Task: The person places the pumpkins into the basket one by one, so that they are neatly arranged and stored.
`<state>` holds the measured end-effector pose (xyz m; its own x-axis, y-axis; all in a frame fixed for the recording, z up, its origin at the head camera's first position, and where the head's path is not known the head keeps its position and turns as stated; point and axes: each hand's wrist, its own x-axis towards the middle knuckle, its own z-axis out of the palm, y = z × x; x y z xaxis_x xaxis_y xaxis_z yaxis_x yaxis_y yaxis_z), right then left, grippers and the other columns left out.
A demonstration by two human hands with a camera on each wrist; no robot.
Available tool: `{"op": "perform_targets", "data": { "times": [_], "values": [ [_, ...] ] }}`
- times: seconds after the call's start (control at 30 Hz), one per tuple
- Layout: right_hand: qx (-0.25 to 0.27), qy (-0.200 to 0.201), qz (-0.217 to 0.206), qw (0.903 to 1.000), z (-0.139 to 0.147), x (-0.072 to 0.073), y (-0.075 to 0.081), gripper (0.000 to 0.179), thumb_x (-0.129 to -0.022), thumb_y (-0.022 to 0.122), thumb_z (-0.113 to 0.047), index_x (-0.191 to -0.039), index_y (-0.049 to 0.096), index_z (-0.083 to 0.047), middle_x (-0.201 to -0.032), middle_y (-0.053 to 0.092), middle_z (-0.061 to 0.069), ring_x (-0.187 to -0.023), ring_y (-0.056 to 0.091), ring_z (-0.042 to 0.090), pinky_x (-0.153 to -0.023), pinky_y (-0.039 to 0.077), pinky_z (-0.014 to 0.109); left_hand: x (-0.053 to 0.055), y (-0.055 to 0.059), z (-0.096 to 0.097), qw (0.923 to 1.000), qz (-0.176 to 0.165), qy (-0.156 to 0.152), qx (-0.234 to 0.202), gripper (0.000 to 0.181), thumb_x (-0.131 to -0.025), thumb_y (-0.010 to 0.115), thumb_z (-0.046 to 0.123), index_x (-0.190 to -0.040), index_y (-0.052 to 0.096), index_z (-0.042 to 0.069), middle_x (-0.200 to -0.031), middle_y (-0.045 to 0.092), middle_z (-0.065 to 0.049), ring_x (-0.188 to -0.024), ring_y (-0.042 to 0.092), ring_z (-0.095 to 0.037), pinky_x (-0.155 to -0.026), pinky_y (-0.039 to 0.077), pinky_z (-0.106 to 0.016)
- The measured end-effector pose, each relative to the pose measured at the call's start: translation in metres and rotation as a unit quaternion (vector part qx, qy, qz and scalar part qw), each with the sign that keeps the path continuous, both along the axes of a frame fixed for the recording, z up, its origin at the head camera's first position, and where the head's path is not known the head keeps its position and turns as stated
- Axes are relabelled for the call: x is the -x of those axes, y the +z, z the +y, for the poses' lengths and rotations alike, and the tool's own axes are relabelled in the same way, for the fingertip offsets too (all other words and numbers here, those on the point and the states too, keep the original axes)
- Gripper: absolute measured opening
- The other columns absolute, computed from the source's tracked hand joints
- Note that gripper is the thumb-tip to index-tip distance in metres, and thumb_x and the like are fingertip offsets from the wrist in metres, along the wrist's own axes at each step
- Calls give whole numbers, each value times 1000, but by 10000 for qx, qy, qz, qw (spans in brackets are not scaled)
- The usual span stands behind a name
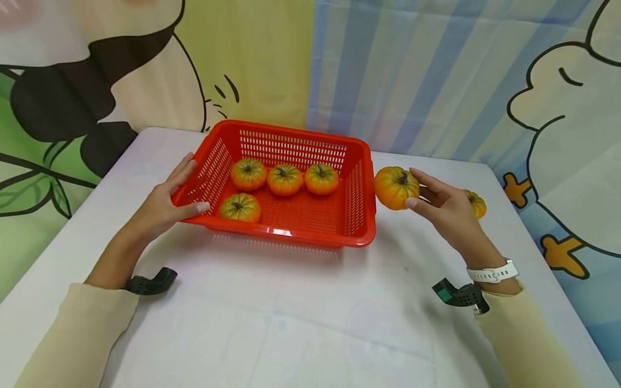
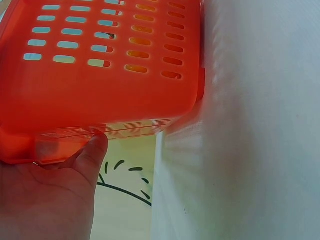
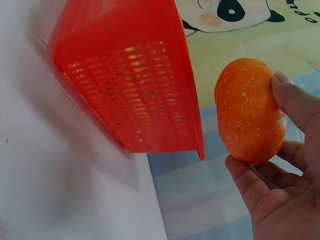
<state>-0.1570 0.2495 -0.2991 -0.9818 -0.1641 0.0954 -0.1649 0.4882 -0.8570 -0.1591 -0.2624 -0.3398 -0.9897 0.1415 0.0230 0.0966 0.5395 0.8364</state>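
Note:
A red slotted plastic basket [image 1: 356, 237] holds several small orange-green pumpkins, three in a row along its back and one [image 1: 240, 207] at the front left. My left hand [image 1: 162, 205] grips the basket's left end, its thumb over the front rim and its fingers along the outer side. Just outside the basket's right wall, my right hand [image 1: 448, 213] pinches another pumpkin [image 1: 395, 187] between thumb and fingers. In the right wrist view this pumpkin [image 3: 250, 110] shows its smooth orange underside, raised beside the basket's rim. Behind the right hand a further pumpkin [image 1: 475, 203] is partly hidden.
A white-covered table [image 1: 291, 312] lies under the basket and both arms. Behind it hangs a cartoon-printed curtain [image 1: 412, 81], close to the table's back edge. Dark straps [image 1: 152, 281] with devices sit at both wrists, plus a white watch band [image 1: 492, 272] on the right.

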Motion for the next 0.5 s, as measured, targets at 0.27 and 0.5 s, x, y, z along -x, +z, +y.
{"op": "perform_targets", "data": {
  "times": [0.27, 0.5],
  "values": [
    [220, 361, 25, 9991, -11, 0, 1, 61, -92, 69, -20, -148, 44, -22, -150, 41, 2, -128, 50, 28, -87, 50, 22, -1, 1, 0, 10000, 2, -14, -6, 92, -86, 71, 27, -156, 11, 32, -159, 3, 21, -146, 12, -22, -88, 48, -36],
    [345, 755, 35, 9965, -18, -2, 6, 60, -92, 68, -14, -147, 45, -18, -148, 43, 4, -126, 51, 27, -88, 51, 24, 0, -1, -1, 9999, 29, -53, -92, 93, -85, 72, 25, -156, 11, 32, -159, 3, 21, -146, 14, -23, -88, 48, -34]
  ]
}}
